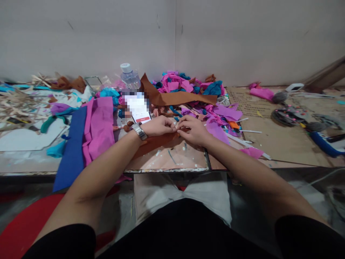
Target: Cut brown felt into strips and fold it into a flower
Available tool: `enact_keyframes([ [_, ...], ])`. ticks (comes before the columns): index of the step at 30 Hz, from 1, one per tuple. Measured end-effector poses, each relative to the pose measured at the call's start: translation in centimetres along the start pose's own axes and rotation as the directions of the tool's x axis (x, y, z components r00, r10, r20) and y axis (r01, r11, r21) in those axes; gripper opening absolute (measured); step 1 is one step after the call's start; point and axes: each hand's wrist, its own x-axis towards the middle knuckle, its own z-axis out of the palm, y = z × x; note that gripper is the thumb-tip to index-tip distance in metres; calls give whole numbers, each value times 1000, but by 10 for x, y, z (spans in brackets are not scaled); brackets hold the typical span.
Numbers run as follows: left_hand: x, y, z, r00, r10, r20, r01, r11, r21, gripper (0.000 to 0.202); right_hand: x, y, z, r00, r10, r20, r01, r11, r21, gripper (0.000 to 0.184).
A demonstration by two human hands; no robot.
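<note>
My left hand [159, 126], with a metal watch on its wrist, and my right hand [193, 130] meet over the table with fingertips pinched close together. Between and below them is a strip of brown crepe paper [156, 141], its edge at the fingertips. Something small and pale shows at the pinch, too small to name. Just behind my left hand a lit phone [138, 104] leans, partly blurred out. Past both hands a longer piece of brown crepe paper [185, 98] lies folded over a heap of pink, purple and blue scraps [175, 82].
Pink crepe paper [101, 126] and a blue sheet [71, 147] hang toward the front edge at left. A capped plastic bottle [129, 76] stands behind the phone. Green-handled pliers [48, 124] lie far left. White sticks [252, 131], a pin dish [287, 116] and cardboard [258, 124] are right.
</note>
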Motion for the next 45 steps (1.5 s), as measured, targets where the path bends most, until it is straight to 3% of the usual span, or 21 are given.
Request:
enact_keyframes([
  [19,-7,25,11,980,100,-174,-45,954,295,31,3,7,2,973,228,-16,-222,958,182,5],
  [28,-7,27,14,961,174,-216,-93,936,339,29,5,13,1,971,237,-8,-228,941,249,6],
  [37,-4,23,19,912,275,-304,-128,896,425,24,7,17,-3,971,239,-30,-223,940,259,5],
  [45,-3,21,27,884,343,-318,-156,857,491,25,7,12,-4,973,232,12,-225,929,294,9],
])
